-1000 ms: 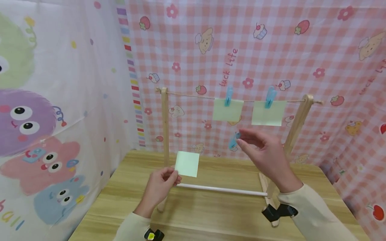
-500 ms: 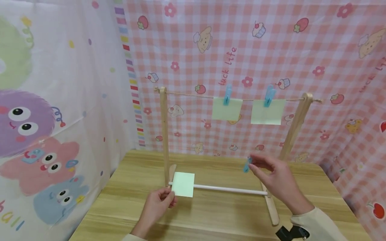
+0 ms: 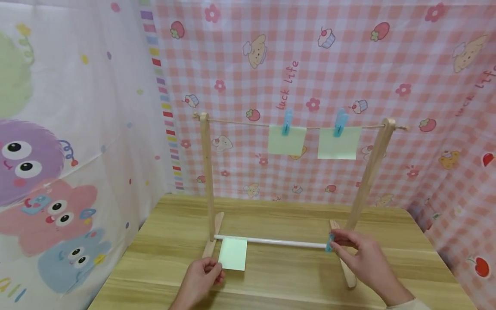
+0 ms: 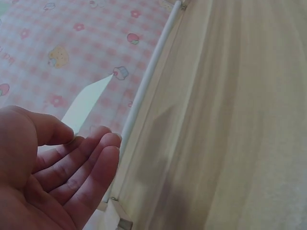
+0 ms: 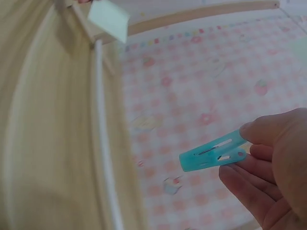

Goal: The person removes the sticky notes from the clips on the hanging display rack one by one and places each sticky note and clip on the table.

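My left hand [image 3: 202, 277] pinches a pale green paper square [image 3: 234, 254] by its lower left edge, low in front of the white rod [image 3: 279, 242]. In the left wrist view that paper [image 4: 88, 103] sticks up from between thumb and forefinger. My right hand [image 3: 364, 260] holds a blue clothespin [image 3: 330, 243] near the rod's right end. The right wrist view has this clothespin [image 5: 213, 152] with thumb and fingers at its handle end and its nose pointing away, nothing in it. Two more paper squares, one left [image 3: 286, 140] and one right [image 3: 338, 143], hang on the string by blue clothespins.
A thin string [image 3: 236, 122] runs between a left wooden post [image 3: 208, 176] and a right wooden post [image 3: 372, 172]. The stand rests on a wood-grain table [image 3: 286, 284]. Behind it hangs a pink checked cloth [image 3: 240, 56], with a white cartoon cloth [image 3: 116, 172] at the left.
Both hands have come down toward the table, the left with the paper square and the right with the clothespin. The right hand has also shifted rightward. The hanging papers stay on the string.
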`<control>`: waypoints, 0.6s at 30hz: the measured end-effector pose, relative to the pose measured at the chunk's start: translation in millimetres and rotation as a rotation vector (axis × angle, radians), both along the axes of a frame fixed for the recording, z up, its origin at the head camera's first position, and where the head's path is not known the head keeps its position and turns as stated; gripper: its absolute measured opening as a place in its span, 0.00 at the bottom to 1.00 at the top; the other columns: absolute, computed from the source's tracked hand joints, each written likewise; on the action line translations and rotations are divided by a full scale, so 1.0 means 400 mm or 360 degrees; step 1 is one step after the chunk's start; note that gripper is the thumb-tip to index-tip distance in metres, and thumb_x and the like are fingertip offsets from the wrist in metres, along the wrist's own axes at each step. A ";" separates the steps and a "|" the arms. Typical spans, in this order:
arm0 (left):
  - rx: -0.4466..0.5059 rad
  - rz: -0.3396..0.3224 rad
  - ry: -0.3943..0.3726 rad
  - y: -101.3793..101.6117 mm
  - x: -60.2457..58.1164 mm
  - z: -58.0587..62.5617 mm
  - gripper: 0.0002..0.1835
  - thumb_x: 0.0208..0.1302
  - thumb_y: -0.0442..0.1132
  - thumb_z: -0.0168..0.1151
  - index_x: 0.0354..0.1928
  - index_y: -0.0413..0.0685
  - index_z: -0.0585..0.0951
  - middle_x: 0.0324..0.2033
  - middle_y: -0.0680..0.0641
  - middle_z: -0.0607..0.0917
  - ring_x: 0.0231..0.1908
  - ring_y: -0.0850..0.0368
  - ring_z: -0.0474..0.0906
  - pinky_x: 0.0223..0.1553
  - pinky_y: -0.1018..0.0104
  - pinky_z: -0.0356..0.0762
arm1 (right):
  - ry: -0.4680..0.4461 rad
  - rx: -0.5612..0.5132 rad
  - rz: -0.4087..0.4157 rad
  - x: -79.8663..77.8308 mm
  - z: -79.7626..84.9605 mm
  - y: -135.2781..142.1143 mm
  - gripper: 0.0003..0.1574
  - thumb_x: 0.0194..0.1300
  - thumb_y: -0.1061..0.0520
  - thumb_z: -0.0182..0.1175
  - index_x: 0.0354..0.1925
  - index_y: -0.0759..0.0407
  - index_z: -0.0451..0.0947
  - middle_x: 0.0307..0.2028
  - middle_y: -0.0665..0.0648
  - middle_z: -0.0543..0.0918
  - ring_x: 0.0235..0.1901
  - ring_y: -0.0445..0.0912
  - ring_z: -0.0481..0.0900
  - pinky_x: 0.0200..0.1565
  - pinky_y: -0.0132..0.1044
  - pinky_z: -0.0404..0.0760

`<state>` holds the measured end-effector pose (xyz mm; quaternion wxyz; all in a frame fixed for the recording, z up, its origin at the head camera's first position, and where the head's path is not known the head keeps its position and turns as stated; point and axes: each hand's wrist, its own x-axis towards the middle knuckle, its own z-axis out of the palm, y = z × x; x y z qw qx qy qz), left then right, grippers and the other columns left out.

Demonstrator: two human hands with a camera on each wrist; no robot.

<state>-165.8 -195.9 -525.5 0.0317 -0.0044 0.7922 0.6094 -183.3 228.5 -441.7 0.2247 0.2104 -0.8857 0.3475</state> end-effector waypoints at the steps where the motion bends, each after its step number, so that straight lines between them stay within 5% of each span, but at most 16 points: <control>1: 0.0003 -0.0008 -0.0009 -0.001 0.002 -0.003 0.10 0.77 0.30 0.61 0.44 0.24 0.84 0.31 0.40 0.91 0.32 0.54 0.88 0.35 0.66 0.90 | -0.0012 0.0018 -0.0020 0.005 -0.013 0.003 0.20 0.61 0.67 0.78 0.52 0.64 0.88 0.43 0.54 0.94 0.40 0.31 0.88 0.38 0.28 0.88; 9: -0.0015 -0.0031 -0.0042 -0.008 0.014 -0.025 0.10 0.77 0.31 0.60 0.43 0.26 0.84 0.30 0.40 0.91 0.30 0.55 0.88 0.33 0.68 0.89 | -0.0109 0.0068 -0.0107 0.039 -0.089 0.013 0.18 0.60 0.65 0.79 0.49 0.59 0.90 0.40 0.46 0.93 0.38 0.32 0.88 0.38 0.32 0.89; 18: -0.0039 -0.0026 -0.0094 -0.015 0.025 -0.037 0.10 0.77 0.30 0.60 0.41 0.26 0.84 0.29 0.42 0.91 0.29 0.57 0.87 0.30 0.69 0.87 | -0.0257 0.0038 -0.0019 0.060 -0.153 0.038 0.16 0.62 0.64 0.77 0.49 0.64 0.89 0.42 0.55 0.94 0.38 0.30 0.88 0.39 0.39 0.92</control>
